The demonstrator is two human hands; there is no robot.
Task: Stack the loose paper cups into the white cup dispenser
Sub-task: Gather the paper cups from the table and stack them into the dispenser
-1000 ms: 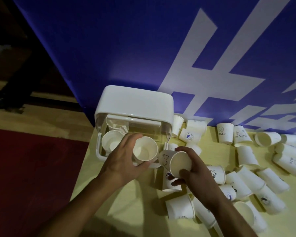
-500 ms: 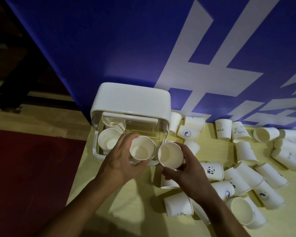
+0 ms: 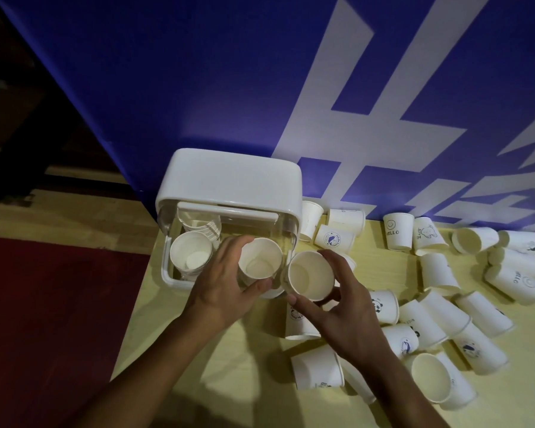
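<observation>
White cup dispenser [image 3: 229, 177] sits center frame at the tabletop's [image 3: 229, 372] far left corner, clear front open toward camera. Nested cup stack [image 3: 191, 256] in its left slot, mouths facing the camera. Left hand [image 3: 220, 291]: grip clamped round an open-mouthed paper cup [image 3: 260, 262] at the dispenser's front, just right of that stack; can't tell if it's seated on anything below. Right hand [image 3: 343, 316]: grip wrapped round a second cup [image 3: 311, 276], thumb on its lower left side, fingers on the right, mouth up toward the camera. The two held cups are rim to rim, touching or nearly so. Loose cups [image 3: 439, 273] are scattered over the right half of the tabletop, most on their sides, a few upright or inverted, some printed with a panda, whale or "HELLO". Two more lie below the right hand near bottom center. Blue wall panel [image 3: 198, 72] with white markings fills the top, directly behind the dispenser. Red floor [image 3: 44, 304] at lower left.
</observation>
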